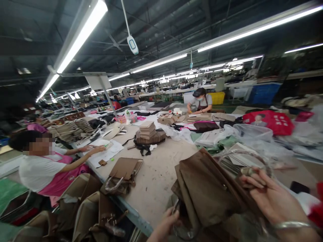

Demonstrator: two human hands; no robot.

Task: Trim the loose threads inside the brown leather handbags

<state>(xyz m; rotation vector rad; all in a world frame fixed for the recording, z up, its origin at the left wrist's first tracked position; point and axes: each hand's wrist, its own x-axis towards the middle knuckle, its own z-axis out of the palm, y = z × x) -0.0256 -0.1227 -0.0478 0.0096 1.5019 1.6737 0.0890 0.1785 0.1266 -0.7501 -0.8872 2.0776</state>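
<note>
A brown handbag (209, 188) lies on the table's near edge in front of me, with clear plastic film (242, 158) around its handle. My right hand (272, 198) is closed round the wrapped handle at the bag's upper right; a bangle sits on that wrist. My left hand (165, 225) reaches up from the bottom edge and pinches the bag's lower left corner by a metal fitting.
A long work table (161, 168) carries another brown bag (123, 174), stacks of brown card pieces (148, 132), plastic bags (217, 136) and red bags (272, 121). A seated person (47, 168) works at the left; another person (202, 101) works farther back. More brown bags (85, 208) hang below the table edge.
</note>
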